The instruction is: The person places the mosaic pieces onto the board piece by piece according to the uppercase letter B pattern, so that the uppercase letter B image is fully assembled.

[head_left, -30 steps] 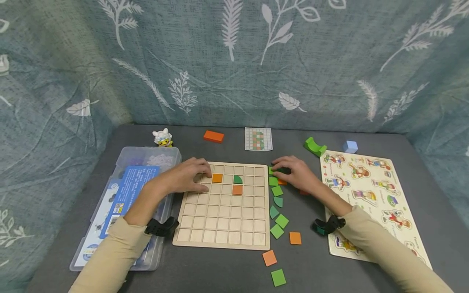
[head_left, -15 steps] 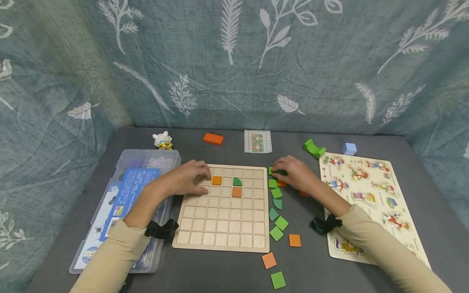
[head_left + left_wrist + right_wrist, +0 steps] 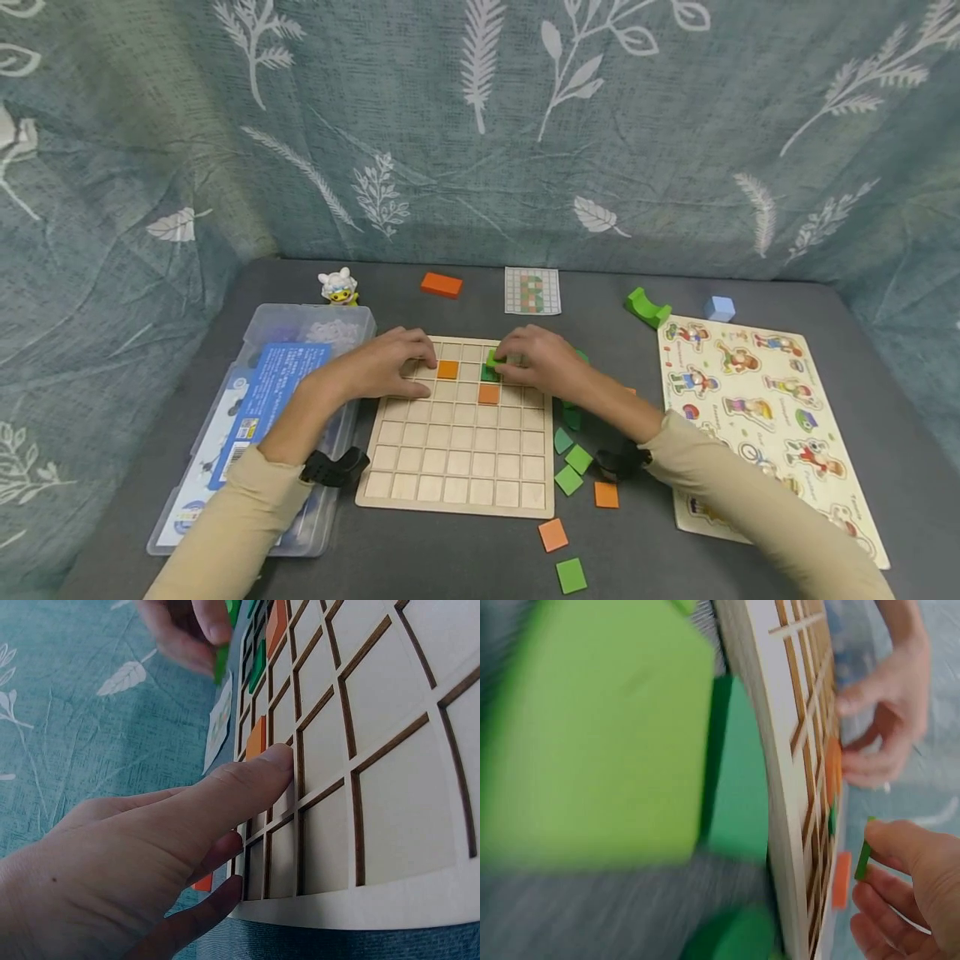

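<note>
Small light-green square tile (image 3: 492, 359): pinched in right hand (image 3: 542, 363) fingertips, above the wooden grid board's (image 3: 457, 467) top rows, by dark-green quarter-round tile (image 3: 489, 374). Left hand (image 3: 382, 365): fingers extended, pressing board's top-left. Change: right hand moved from right-side loose tiles onto board.

This looks like a play corner in a home. A soft gray table (image 3: 750, 575) stands against a blue-green curtain with white leaves (image 3: 480, 125). Toys lie all over it: a wooden grid board (image 3: 457, 467), little green and orange tiles (image 3: 570, 575), a picture puzzle of people (image 3: 757, 392), a tiny sheep toy (image 3: 338, 286) and a clear plastic box (image 3: 300, 321).
</note>
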The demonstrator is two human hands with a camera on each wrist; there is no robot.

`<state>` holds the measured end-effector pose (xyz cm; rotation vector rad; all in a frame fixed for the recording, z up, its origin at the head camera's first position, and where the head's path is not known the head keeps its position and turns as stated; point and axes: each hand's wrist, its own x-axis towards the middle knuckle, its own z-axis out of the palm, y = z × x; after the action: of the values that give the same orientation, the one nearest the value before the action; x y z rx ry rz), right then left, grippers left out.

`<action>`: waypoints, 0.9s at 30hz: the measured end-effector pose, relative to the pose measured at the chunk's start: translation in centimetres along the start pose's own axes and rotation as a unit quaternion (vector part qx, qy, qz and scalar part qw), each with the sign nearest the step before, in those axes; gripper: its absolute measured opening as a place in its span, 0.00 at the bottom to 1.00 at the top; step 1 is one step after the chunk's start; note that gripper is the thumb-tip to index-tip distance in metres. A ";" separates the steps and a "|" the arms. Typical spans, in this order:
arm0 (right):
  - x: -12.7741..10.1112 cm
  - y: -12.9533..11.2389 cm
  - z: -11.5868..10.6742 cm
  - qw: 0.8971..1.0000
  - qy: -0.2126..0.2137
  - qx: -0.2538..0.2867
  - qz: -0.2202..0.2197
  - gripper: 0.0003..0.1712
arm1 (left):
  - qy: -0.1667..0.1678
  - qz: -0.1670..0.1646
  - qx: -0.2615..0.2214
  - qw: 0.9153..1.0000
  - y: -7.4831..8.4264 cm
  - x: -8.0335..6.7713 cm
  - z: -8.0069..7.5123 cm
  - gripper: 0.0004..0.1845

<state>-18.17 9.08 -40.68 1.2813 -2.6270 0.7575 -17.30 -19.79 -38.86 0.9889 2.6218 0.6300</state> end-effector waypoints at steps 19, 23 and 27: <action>2.5 -2.1 2.3 0.997 -0.058 -0.047 -0.002 0.08 | -0.008 -0.018 0.007 1.000 0.4 -0.2 -0.5 0.17; 2.3 -2.3 1.9 0.997 -0.065 -0.042 -0.002 0.11 | -0.011 -0.020 0.005 1.000 0.4 -0.2 -0.5 0.17; 0.4 -2.4 0.5 0.999 -0.047 -0.016 0.005 0.14 | -0.012 -0.019 0.004 1.000 0.4 -0.2 -0.4 0.17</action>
<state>-16.47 7.31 -40.11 1.3281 -2.7077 0.6712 -17.11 -19.77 -38.29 0.9411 2.6170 0.5969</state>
